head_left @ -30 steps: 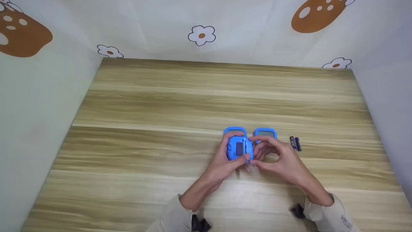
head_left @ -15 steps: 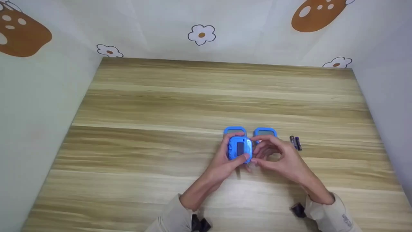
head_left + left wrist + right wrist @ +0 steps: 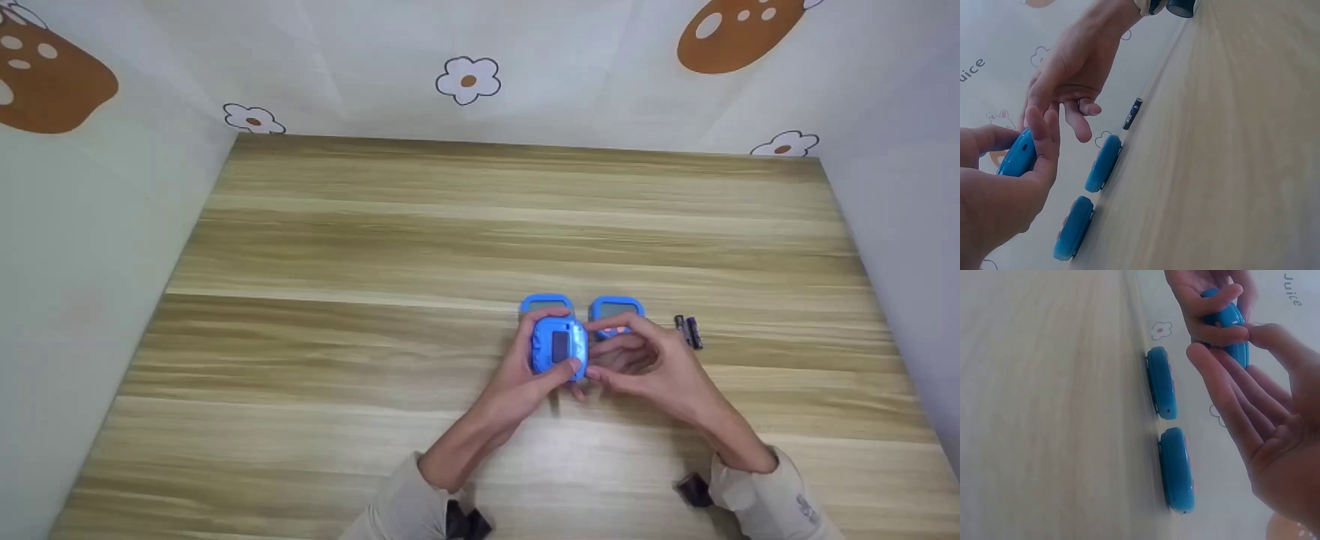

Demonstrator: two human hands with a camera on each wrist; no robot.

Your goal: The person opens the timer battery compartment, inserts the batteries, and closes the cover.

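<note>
Near the table's middle, my left hand (image 3: 525,375) grips a blue digital timer (image 3: 559,349) with its back facing up. A dark rectangle sits on that back, and the left thumb presses close to its lower right corner. My right hand (image 3: 664,371) has its index finger and thumb at the two ends of the timer's right edge, while its other fingers bend behind. In the right wrist view the held timer (image 3: 1235,351) lies between both hands. Two more blue timers lie beyond the hands: one (image 3: 546,298) partly behind the left hand, the other (image 3: 617,302) beyond the right.
Two small dark batteries (image 3: 694,333) lie side by side to the right of the timers. The wood-grain table (image 3: 375,247) is bordered by pale printed walls (image 3: 360,67). Black wrist mounts (image 3: 694,489) show at the sleeves.
A raised piece along the timer's right side has gone down and now looks flush with its back. The right hand's rear fingers have shifted slightly; the left hand keeps its grip.
</note>
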